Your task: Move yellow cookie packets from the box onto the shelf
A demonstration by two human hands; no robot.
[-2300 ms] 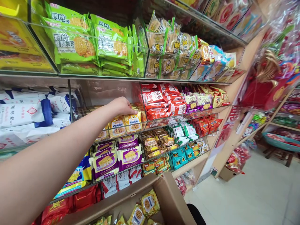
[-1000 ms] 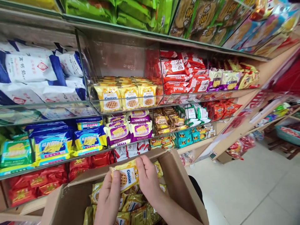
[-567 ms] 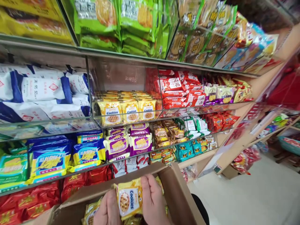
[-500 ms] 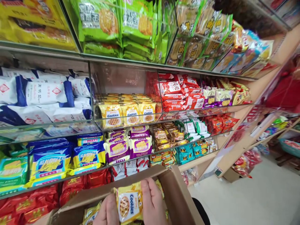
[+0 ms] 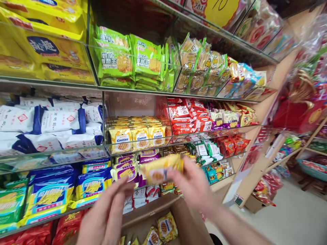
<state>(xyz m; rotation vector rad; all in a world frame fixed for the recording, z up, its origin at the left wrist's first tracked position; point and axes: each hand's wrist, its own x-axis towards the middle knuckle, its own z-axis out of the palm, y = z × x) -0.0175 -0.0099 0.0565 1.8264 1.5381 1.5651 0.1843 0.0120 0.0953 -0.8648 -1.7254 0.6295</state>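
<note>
Cookie packet (image 5: 161, 169) before glass shop shelves (image 5: 138, 149)

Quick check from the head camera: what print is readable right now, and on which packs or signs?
"Cookies": yellow cookie packs at the front of the middle shelf.
"70", partly cut off: yellow sign at the top.
Chinese characters, large but not transcribed here: green biscuit packs, yellow packs, red packs.
Blurred by motion: cookie pack in the right hand.
Too small: purple packs, blue packs.
</note>
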